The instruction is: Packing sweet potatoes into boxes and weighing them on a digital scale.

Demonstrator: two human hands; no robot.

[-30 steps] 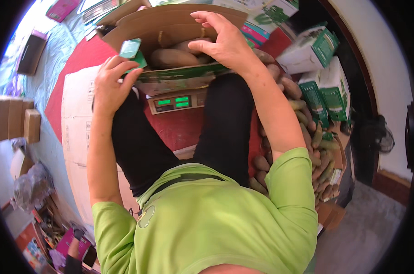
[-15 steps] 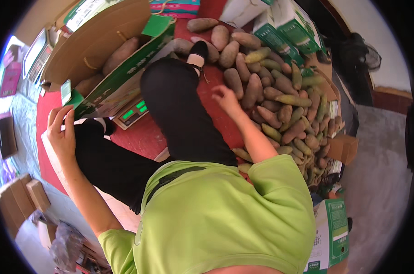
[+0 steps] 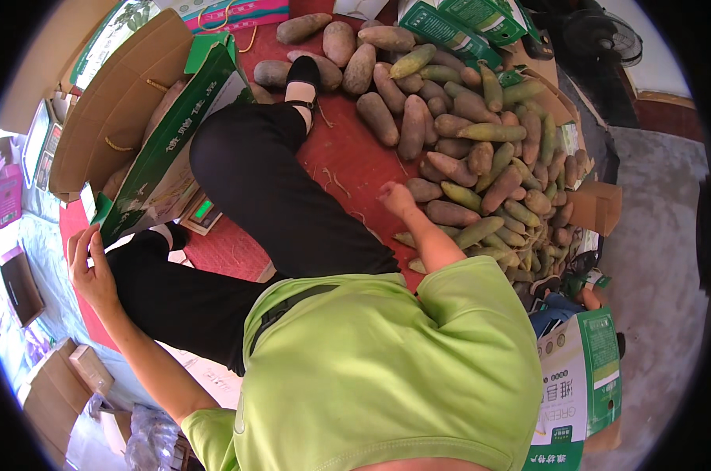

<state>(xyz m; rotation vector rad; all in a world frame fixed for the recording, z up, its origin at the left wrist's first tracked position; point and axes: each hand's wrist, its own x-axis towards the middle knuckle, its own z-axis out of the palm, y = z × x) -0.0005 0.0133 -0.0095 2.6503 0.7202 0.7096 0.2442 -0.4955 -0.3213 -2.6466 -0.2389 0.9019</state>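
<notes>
My left hand (image 3: pixel 93 271) is at the near corner of a tall open cardboard carton (image 3: pixel 175 145), its fingers apart and at or touching the carton's edge. Long brown roots show partly inside the carton, which stands over a scale (image 3: pixel 203 212) with a green-lit display. My right hand (image 3: pixel 398 199) hovers above the red mat (image 3: pixel 324 177), fingers curled in and nothing visible in them. Just right of it lies a heap of long radishes, some brown as if soil-coated (image 3: pixel 413 129), others green (image 3: pixel 493 132).
My black-trousered legs (image 3: pixel 281 188) spread across the mat between carton and heap. Green-and-white cartons (image 3: pixel 481 23) stand behind the heap, with a fan (image 3: pixel 607 38) beyond. At lower right another person's jeans (image 3: pixel 558 304) show beside a green-and-white carton (image 3: pixel 579 377). Flattened cardboard (image 3: pixel 53 388) lies at lower left.
The view has shifted, so the carton appears further left. My right hand's spread fingers have curled in, and it sits lower, closer to the heap's near side. My left hand stays by the carton's corner.
</notes>
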